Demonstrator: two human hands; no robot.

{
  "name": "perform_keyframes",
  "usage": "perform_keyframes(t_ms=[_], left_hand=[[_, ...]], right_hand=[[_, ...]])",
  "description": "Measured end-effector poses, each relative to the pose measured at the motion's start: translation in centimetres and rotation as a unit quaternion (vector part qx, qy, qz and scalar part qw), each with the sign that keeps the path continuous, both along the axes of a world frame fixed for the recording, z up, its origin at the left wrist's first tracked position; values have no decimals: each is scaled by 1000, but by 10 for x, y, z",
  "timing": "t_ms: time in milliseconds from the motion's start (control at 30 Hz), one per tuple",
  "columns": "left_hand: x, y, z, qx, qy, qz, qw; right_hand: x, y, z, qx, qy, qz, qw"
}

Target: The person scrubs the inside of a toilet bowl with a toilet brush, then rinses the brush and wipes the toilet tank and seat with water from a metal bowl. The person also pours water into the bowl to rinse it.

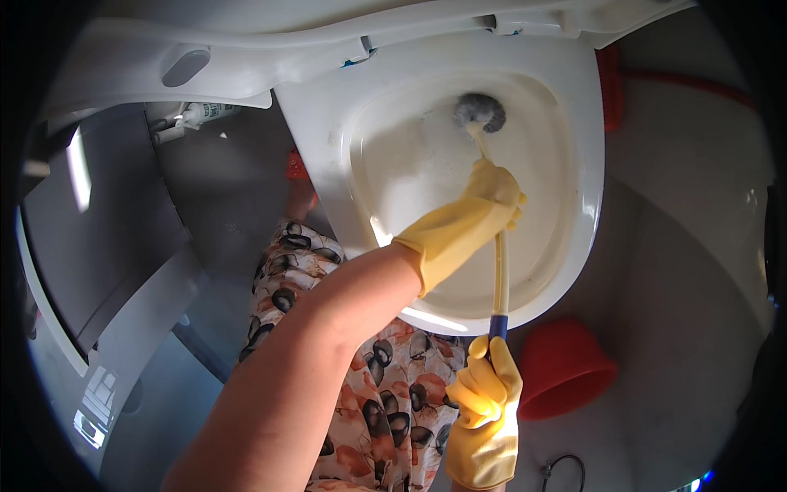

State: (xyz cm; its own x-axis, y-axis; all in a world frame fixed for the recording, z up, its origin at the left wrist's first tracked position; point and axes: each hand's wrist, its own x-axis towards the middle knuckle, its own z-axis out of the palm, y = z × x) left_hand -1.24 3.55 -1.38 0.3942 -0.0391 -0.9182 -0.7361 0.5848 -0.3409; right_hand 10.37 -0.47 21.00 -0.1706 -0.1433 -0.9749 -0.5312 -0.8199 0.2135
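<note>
Inside the white toilet bowl, a long-handled toilet brush has its round grey bristle head at the far end of the basin. My left hand, in a yellow rubber glove, is wrapped around the pale handle a short way behind the bristles. My right hand, gloved alike, grips the blue end of that handle, just outside the near rim. Both fists hide parts of the handle. Whether the bristles press on the basin surface I cannot tell.
The raised toilet seat and lid stand behind the bowl. A red bucket lies tilted on the floor at the right. Beyond the bowl's right side is a red plastic object. White bottles and a dark cabinet-like panel are at left.
</note>
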Motion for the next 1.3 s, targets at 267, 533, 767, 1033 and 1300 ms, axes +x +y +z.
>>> perform_keyframes(t_ms=[267, 533, 767, 1033, 1300], left_hand=[[52, -21, 80, 96, -42, -57, 993], [26, -33, 12, 46, -29, 3, 999], [76, -54, 87, 79, -86, 75, 990], [114, -63, 83, -11, -186, 416, 890], [121, -52, 94, -86, -138, 247, 955]], right_hand=[[24, -38, 95, 28, -10, -77, 997], [5, -21, 27, -48, -82, 180, 979], [67, -23, 112, -96, -65, 20, 993], [70, -23, 93, -57, 85, -192, 976], [68, -11, 101, -77, 15, -99, 992]])
